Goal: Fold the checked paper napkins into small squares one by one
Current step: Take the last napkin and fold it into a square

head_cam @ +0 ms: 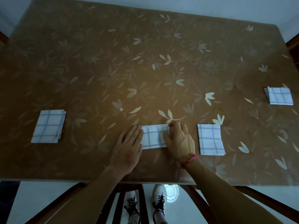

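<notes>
A white napkin with blue checks [152, 137] lies folded near the table's front edge, between my hands. My left hand [127, 149] rests flat with its fingertips on the napkin's left edge. My right hand [179, 140] presses on the right side, fingers curled over the far right corner and thumb on the paper. A folded checked napkin [211, 139] lies just to the right. A stack of checked napkins [48, 126] sits at the left, and a smaller folded stack [279, 96] lies at the far right.
The table [145, 62] has a brown cover with a pale leaf pattern. Dark wooden chair parts [142, 206] stand below the front edge, with my shoes [159, 198] on the pale floor. Another chair edge [293, 46] shows at the right.
</notes>
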